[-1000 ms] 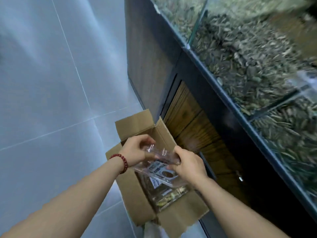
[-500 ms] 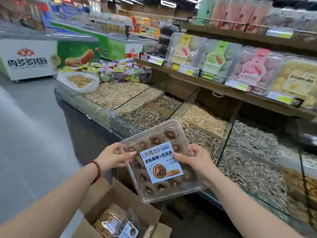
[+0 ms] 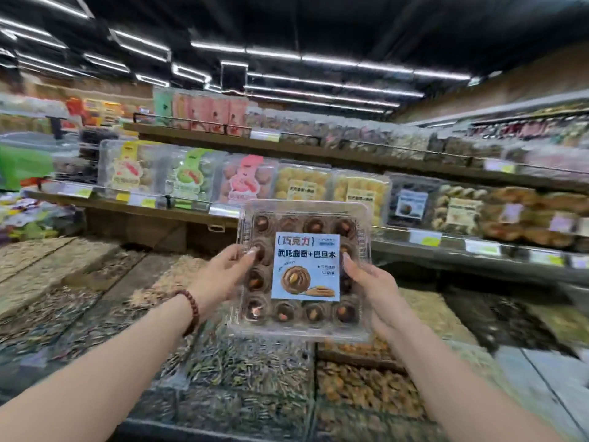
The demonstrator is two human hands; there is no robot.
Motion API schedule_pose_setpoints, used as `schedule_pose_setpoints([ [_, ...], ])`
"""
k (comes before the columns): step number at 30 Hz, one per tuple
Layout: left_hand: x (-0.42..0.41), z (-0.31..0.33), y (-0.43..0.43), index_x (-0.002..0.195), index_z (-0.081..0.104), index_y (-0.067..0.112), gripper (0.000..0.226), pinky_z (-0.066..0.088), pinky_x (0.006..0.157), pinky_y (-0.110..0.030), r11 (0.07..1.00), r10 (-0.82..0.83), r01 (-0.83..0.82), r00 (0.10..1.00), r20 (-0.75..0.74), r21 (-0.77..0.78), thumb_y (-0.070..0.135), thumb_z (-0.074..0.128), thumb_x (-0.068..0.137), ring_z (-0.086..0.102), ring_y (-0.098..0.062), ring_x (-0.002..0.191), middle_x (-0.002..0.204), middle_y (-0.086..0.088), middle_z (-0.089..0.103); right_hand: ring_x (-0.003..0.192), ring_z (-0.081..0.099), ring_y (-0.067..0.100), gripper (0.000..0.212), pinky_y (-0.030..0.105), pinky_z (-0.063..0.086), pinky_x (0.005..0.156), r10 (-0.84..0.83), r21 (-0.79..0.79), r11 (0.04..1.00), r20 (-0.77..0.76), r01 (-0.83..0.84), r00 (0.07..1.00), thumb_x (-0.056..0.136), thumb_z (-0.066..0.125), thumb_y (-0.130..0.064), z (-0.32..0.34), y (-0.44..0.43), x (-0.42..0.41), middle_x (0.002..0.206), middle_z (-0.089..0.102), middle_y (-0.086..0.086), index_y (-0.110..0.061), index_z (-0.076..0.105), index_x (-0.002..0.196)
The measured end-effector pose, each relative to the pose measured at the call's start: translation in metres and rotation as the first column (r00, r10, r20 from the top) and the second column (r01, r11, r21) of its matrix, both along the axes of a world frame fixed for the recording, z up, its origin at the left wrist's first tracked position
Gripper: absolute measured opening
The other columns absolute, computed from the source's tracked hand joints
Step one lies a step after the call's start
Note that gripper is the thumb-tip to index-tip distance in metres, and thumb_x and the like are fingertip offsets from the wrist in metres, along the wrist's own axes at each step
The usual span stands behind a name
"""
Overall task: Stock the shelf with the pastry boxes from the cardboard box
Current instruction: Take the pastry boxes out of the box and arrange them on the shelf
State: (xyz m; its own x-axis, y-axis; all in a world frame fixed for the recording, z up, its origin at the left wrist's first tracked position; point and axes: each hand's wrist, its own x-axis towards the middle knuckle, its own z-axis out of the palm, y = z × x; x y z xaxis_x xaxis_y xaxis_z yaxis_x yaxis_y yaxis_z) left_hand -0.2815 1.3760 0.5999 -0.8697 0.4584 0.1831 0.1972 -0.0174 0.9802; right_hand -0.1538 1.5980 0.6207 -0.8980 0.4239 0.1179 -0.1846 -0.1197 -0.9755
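Both hands up in front of the shelf (image 3: pixel 414 250), holding one clear pastry box (image 3: pixel 304 269) between them, lid and blue label facing the camera. Left hand (image 3: pixel 220 275) grips its left edge, thumb on the lid; right hand (image 3: pixel 373 282) grips the right edge, thumb on the lid too. Box sits in the air above the seed bins (image 3: pixel 242 371), not touching the shelf. Bead bracelet (image 3: pixel 191 311) on left wrist. Other boxes on the shelf blurred.
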Motion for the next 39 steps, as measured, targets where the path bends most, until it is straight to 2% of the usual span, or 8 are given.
schedule_pose_setpoints([
  [7,0.012,0.028,0.178,0.078,0.061,0.029,0.022,0.042,0.068,-0.038,0.981,-0.192,0.192,0.981,-0.016,0.039,0.051,0.061,0.083,0.055,-0.022,0.075,0.076,0.002,0.066,0.123,0.055,0.020,0.100,0.050,0.034,0.111,-0.138,0.037,0.989,-0.086,0.141,0.987,0.047,0.081,-0.065,0.018,0.157,0.051,0.119,0.069,0.001,0.007,0.060,0.113],
  [12,0.002,0.034,0.269,0.115,0.057,0.021,0.066,0.052,0.089,-0.051,0.952,-0.305,0.304,0.951,-0.050,-0.030,0.066,0.064,0.067,0.062,-0.020,0.102,0.113,-0.006,0.066,0.124,0.052,0.016,0.043,0.045,0.032,0.112,-0.261,0.054,0.963,-0.051,0.263,0.964,0.087,0.064,-0.041,0.014,0.236,0.064,0.125,0.065,-0.002,-0.004,0.066,0.109],
  [17,-0.013,0.032,0.339,0.106,0.059,0.017,0.017,0.047,0.057,-0.020,0.922,-0.385,0.379,0.917,-0.107,-0.078,0.027,0.051,0.094,0.067,-0.007,0.067,0.079,0.004,0.075,0.113,0.062,0.023,0.026,0.047,0.044,0.104,-0.312,0.014,0.950,-0.031,0.313,0.949,0.092,0.058,-0.030,-0.003,0.294,0.048,0.114,0.071,0.006,-0.009,0.069,0.102],
  [20,-0.029,0.029,0.377,0.112,0.058,0.018,0.023,0.047,0.063,-0.030,0.912,-0.407,0.401,0.910,-0.073,-0.092,0.028,0.053,0.093,0.066,-0.027,0.084,0.102,-0.011,0.073,0.114,0.061,0.023,0.041,0.046,0.044,0.105,-0.395,0.052,0.917,-0.037,0.396,0.918,0.086,0.063,-0.036,-0.009,0.329,0.032,0.116,0.069,0.008,-0.005,0.066,0.113],
  [26,-0.067,0.047,0.459,0.104,0.059,0.023,0.020,0.046,0.060,-0.020,0.932,-0.341,0.300,0.916,-0.212,-0.205,0.038,0.053,0.092,0.061,-0.005,0.067,0.089,-0.005,0.069,0.107,0.051,0.052,0.092,0.070,0.041,0.088,-0.525,0.131,0.832,-0.134,0.540,0.841,0.057,0.076,-0.068,-0.004,0.408,-0.007,0.112,0.052,0.038,0.009,0.052,0.102],
  [30,-0.091,0.084,0.505,0.117,0.053,0.021,0.026,0.050,0.060,-0.014,0.968,-0.225,0.170,0.914,-0.338,-0.185,0.033,0.049,0.094,0.062,-0.007,0.086,0.104,0.002,0.064,0.109,0.063,0.032,0.047,0.054,0.052,0.093,-0.504,0.191,0.820,-0.202,0.539,0.839,0.076,0.072,-0.048,0.037,0.459,-0.047,0.111,0.069,0.015,-0.016,0.067,0.110],
  [36,-0.142,0.118,0.555,0.128,0.050,0.022,0.036,0.043,0.072,-0.020,0.988,0.112,-0.152,0.850,-0.515,-0.036,0.030,0.052,0.093,0.054,-0.017,0.092,0.106,-0.004,0.058,0.094,0.062,0.008,0.042,0.014,0.053,0.070,-0.442,0.240,0.825,-0.288,0.511,0.849,0.088,0.066,-0.027,0.083,0.529,-0.133,0.111,0.066,0.001,-0.014,0.057,0.127],
  [39,-0.157,0.111,0.573,0.131,0.046,0.023,0.040,0.044,0.081,-0.027,0.967,0.196,-0.251,0.835,-0.514,-0.040,0.028,0.055,0.092,0.053,-0.020,0.100,0.104,0.001,0.050,0.105,0.061,0.013,0.039,0.015,0.054,0.074,-0.393,0.240,0.855,-0.281,0.460,0.876,0.090,0.064,-0.022,0.077,0.549,-0.170,0.118,0.065,0.002,-0.017,0.057,0.128],
])
